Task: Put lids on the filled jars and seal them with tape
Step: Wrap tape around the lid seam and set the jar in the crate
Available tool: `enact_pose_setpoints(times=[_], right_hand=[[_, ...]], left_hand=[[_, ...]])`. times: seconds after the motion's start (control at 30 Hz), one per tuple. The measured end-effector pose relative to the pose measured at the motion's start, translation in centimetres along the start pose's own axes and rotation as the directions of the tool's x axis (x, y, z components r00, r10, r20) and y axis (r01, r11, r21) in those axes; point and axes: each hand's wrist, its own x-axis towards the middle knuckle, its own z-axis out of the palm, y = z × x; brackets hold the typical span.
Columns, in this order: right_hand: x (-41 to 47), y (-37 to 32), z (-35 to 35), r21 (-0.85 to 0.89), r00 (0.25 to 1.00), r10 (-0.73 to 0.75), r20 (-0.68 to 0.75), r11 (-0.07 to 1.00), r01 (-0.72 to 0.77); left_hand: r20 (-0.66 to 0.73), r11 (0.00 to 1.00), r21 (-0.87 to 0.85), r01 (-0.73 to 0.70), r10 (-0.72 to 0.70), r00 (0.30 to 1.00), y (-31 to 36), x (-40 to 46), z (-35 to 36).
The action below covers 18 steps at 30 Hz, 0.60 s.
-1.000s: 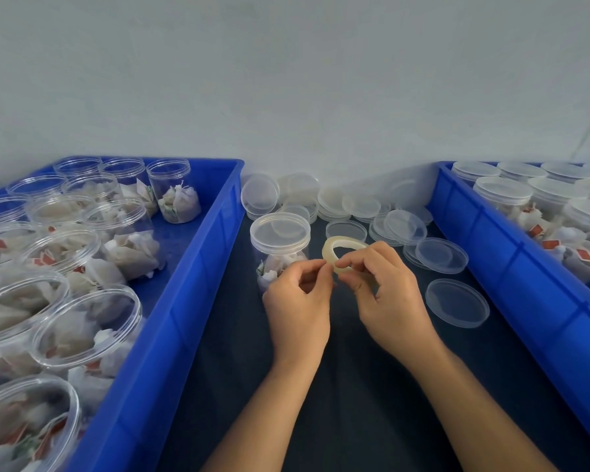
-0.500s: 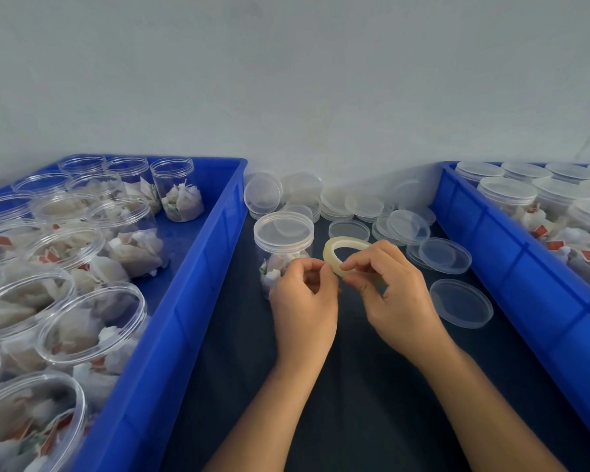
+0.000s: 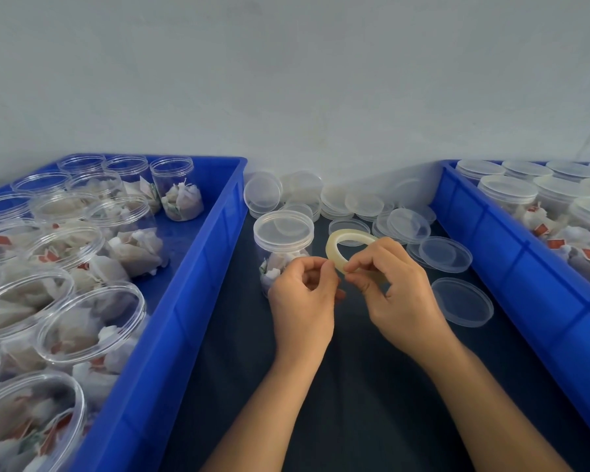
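Observation:
A clear jar [image 3: 281, 247] with white sachets inside stands on the dark mat, a lid on top. Just to its right, both hands hold a pale yellowish roll of tape [image 3: 338, 245] above the mat. My right hand [image 3: 399, 291] pinches the roll's near edge between thumb and fingers. My left hand [image 3: 304, 301] has its fingertips curled at the roll's left edge, pinching at the tape there. The loose end of the tape is too thin to make out.
A blue crate [image 3: 191, 284] on the left holds several open filled jars. A blue crate [image 3: 511, 267] on the right holds several lidded jars. Loose clear lids [image 3: 355, 204] pile against the wall, with two more [image 3: 462, 301] beside my right hand.
Both hands with the tape roll have stayed beside the jar, the fingers shifting slightly on the roll's edge. The camera has drifted a little.

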Motion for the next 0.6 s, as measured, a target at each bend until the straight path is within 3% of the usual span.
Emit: enact_pose_setpoints(times=[0.27, 0.6], right_hand=[[-0.04, -0.28, 0.02, 0.004, 1.000, 0.009, 0.016, 1.000, -0.009], [-0.01, -0.50, 0.18, -0.021, 0.999, 0.043, -0.027, 0.999, -0.044]], left_hand=[[0.011, 1.000, 0.009, 0.008, -0.008, 1.000, -0.01, 0.08, -0.02], [0.054, 0.995, 0.061, -0.081, 0.078, 0.995, 0.09, -0.34, 0.12]])
